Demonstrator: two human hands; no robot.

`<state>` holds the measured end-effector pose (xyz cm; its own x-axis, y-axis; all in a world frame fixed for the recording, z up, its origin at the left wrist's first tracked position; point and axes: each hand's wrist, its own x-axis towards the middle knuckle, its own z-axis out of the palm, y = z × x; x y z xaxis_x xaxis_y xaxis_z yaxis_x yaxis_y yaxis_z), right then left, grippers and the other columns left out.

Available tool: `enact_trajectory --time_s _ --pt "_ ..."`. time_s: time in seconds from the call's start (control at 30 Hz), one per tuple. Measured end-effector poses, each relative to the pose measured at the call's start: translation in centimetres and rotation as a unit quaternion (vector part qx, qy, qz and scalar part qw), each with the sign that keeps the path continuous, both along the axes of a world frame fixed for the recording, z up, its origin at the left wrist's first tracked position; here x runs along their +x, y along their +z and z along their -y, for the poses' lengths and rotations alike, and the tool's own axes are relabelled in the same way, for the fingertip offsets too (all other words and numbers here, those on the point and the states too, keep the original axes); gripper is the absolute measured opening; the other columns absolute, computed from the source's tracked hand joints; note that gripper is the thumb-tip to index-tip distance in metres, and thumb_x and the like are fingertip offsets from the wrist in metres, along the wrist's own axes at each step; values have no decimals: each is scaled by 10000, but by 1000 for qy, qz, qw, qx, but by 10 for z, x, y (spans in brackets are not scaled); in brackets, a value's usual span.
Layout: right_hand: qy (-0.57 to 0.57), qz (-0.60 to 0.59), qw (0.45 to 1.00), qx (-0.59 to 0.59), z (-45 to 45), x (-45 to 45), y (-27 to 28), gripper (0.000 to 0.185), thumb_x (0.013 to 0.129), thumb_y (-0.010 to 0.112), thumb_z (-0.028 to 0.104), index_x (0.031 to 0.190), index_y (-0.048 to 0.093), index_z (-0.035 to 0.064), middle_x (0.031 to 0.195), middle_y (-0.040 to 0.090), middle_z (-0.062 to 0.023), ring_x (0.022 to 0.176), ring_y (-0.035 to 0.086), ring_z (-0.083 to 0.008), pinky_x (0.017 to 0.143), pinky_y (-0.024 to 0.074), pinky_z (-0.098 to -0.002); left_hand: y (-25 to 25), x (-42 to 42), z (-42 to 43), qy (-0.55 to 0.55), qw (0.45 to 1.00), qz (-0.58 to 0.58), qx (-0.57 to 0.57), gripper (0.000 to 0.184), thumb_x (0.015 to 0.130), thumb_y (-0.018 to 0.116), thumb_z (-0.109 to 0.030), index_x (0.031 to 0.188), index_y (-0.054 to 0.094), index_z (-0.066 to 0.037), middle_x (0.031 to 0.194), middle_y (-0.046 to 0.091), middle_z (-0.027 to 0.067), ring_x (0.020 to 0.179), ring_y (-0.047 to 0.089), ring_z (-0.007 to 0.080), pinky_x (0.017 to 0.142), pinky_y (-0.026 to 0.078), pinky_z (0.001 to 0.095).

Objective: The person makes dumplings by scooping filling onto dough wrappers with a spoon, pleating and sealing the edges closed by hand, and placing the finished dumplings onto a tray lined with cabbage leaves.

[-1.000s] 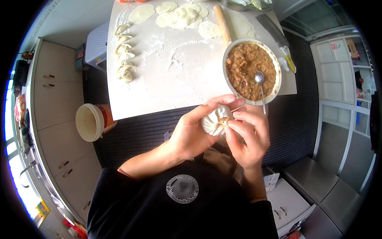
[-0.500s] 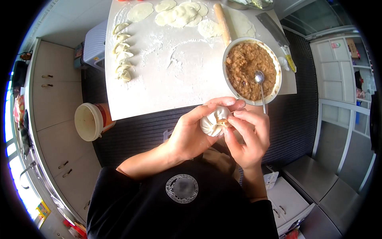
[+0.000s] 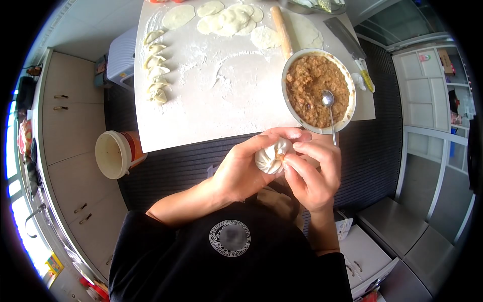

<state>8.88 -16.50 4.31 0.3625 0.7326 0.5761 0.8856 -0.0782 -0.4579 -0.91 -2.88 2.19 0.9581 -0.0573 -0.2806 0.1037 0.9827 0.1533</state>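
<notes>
Floury table [image 3: 211,118]; just off its near edge, left hand [image 3: 236,173] cups a bun [image 3: 266,159], right hand [image 3: 318,183] pinches its nearly closed pleats; bowl [image 3: 351,96] near the near-right corner

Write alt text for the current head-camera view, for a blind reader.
A left hand cradles a partly closed, pleated dumpling while the right hand pinches its edge. Beyond, a floury table holds a bowl of brown filling with a spoon, a rolling pin, a knife, dough rounds and a row of folded dumplings.
</notes>
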Motion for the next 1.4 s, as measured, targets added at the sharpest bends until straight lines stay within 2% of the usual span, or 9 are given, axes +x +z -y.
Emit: enact_trajectory --time_s 0.17,0.37,0.5,0.6,0.77,0.9,1.1,1.2,1.4 --pt "54 -8 998 6 3 7 -1 219 706 740 -63 914 698 -7 1092 645 -94 979 641 -267 826 540 -359 3 -1 -6 -44 999 -14 4 373 1009 407 -239 1294 540 -38 1180 602 86 1058 588 175 938 473 342" --pt "75 -22 997 20 9 8 -6 243 736 746 -47 972 689 -37 1120 634 -114 964 648 -271 788 562 -345 8 0 -7 -64 997 -28 23 365 1013 418 -237 1294 535 -34 1167 604 86 1062 588 165 945 473 345" --pt "3 -76 997 -4 8 1 -4 244 733 750 -19 971 698 -2 1173 601 -157 999 636 -273 823 544 -352 14 -1 -5 -49 997 -56 11 370 1012 427 -233 1306 511 -25 1159 607 92 1065 595 172 948 477 361" --pt "39 -15 999 8 8 7 -2 263 743 754 -39 998 700 -5 1201 593 -125 959 622 -230 698 561 -281 8 -3 -4 -60 996 -55 25 415 1003 434 -257 1333 504 -15 1202 601 105 1084 598 188 962 478 355" --pt "40 17 999 -1 10 5 0 241 707 761 -25 940 711 6 1095 647 -84 950 620 -223 759 534 -314 9 -1 -5 -71 996 -45 28 406 1005 441 -257 1322 503 -12 1206 595 114 1087 600 192 974 482 368" --pt "72 45 996 11 9 9 0 202 719 756 -8 912 699 -25 1070 656 -95 938 637 -233 756 542 -317 11 -1 -6 -95 993 -56 45 414 1009 444 -262 1332 492 -8 1214 588 114 1095 598 192 974 489 369" --pt "124 -9 992 1 12 12 -1 201 727 754 -1 916 694 -39 1076 644 -112 918 652 -233 757 558 -346 17 -2 -9 -127 988 -48 75 408 1018 437 -226 1351 459 8 1226 578 126 1115 599 200 982 504 370" --pt "141 -25 990 -20 13 13 3 208 729 757 2 923 694 -37 1070 632 -114 913 654 -234 756 562 -337 15 -2 -11 -153 984 -41 76 385 1024 444 -224 1329 466 10 1216 573 112 1122 585 175 1005 489 358" --pt "110 -56 992 -35 9 8 9 225 707 760 -8 923 698 -28 1004 608 -91 866 648 -218 708 560 -300 14 0 -16 -190 975 -70 86 365 1016 479 -250 1283 516 -3 1175 610 93 1086 617 176 962 532 370"
